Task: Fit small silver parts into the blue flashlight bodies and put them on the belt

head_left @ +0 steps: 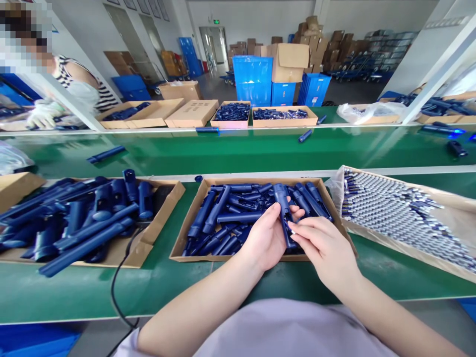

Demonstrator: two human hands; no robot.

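Dark-blue and slotted, a tube (281, 195) lies gripped in my left hand (267, 242) near the front edge of the cardboard tray (234, 258); my right hand (326, 245) pinches a small pale piece (292, 231) against it. Green worktop (166, 235) spans a narrow gap leftward.

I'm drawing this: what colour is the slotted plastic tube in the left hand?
The slotted plastic tube is dark blue, seen in the head view.

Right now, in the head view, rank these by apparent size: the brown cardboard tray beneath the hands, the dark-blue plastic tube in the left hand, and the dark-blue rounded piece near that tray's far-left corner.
1. Brown cardboard tray, largest
2. Dark-blue plastic tube
3. Dark-blue rounded piece, smallest
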